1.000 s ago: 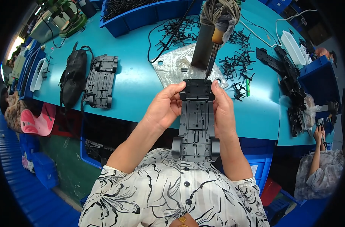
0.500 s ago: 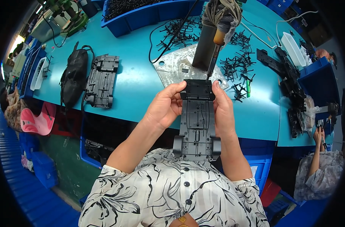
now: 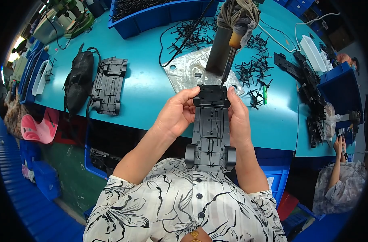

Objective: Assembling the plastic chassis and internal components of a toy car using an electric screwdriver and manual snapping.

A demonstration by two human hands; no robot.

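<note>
A black plastic toy car chassis (image 3: pixel 210 125) is held lengthwise in front of me, its near end close to my shirt. My left hand (image 3: pixel 178 111) grips the far left corner, thumb on top and fingers curled beneath. On the opposite corner, my right hand (image 3: pixel 238 113) closes around the edge with its thumb upright. The thin metal tip of a fixed tool (image 3: pixel 229 64) with an orange collar comes down at the chassis's far right corner; whether it touches cannot be made out. Behind it stands a metal post on a grey steel plate (image 3: pixel 184 68).
Another chassis (image 3: pixel 109 86) lies left beside a black pouch (image 3: pixel 78 80). Small black branched parts (image 3: pixel 252 70) are scattered around the plate, with a green stick (image 3: pixel 265 94) among them. A blue bin (image 3: pixel 151 18) stands at the back. At right, a co-worker's hands (image 3: pixel 339 145) work near black parts.
Almost nothing differs. The chassis and both hands stay in the same place under the tool, with only a tiny shift of the view.
</note>
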